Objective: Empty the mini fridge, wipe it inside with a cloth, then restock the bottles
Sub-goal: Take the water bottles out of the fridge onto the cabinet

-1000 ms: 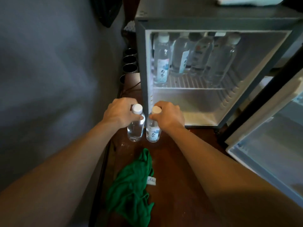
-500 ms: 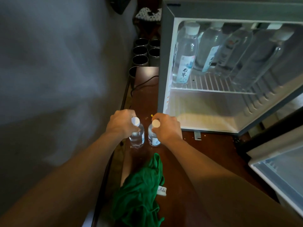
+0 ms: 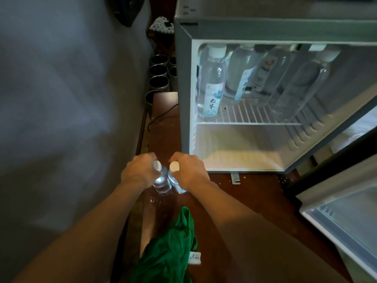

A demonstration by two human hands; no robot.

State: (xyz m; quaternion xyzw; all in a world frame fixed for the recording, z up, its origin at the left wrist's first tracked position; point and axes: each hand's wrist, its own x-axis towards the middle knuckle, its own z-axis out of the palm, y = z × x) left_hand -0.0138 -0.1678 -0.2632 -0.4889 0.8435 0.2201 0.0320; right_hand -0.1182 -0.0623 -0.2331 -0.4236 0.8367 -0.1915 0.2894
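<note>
Two small clear water bottles with white caps stand side by side on the dark wooden surface (image 3: pixel 255 197) left of the fridge's front corner. My left hand (image 3: pixel 138 172) grips the left bottle (image 3: pixel 162 185) near its neck. My right hand (image 3: pixel 190 172) grips the right bottle (image 3: pixel 177 185) the same way. The mini fridge (image 3: pixel 265 29) stands open; several water bottles (image 3: pixel 212 82) stand on its upper wire shelf (image 3: pixel 244 115). Its lit lower compartment holds nothing. A crumpled green cloth (image 3: pixel 169 254) lies on the wood between my forearms.
The open fridge door (image 3: pixel 344 219) juts out at the lower right. Several dark metal cups (image 3: pixel 159 78) stand behind the fridge's left side, beside a grey wall (image 3: pixel 61 99). A black cable (image 3: pixel 161 117) runs across the wood there. Crumbs dot the surface.
The view has moved closer and tilted down. Both hands stay on the two bottles, which now sit lower on the wood, nearer the fridge's front corner.
</note>
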